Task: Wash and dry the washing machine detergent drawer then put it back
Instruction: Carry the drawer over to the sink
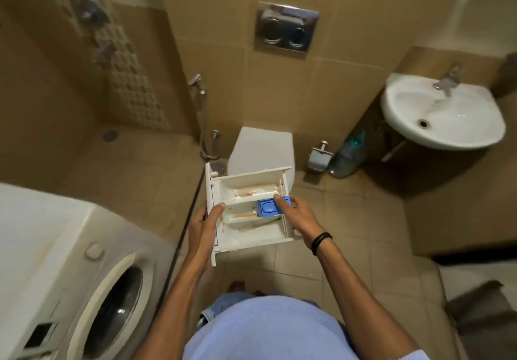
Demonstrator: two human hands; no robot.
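We hold one detergent drawer (251, 241) in mid-air before the toilet (261, 147), both hands closed on it: left hand (205, 225) round its front panel, right hand (296, 214) with thumb on the one blue insert (267, 209).

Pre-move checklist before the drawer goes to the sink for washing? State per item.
1. The drawer is out of the washing machine: ok.
2. Two-sided hold, left hand and right hand on opposite sides: ok.
3. Compartments clean: not ok, orange residue streaks inside.
4. The blue insert taken out for washing: not ok, it sits in place with the right thumb on it.
5. The sink basin free of items: ok, nothing shows in it.
6. The tap running: cannot tell.
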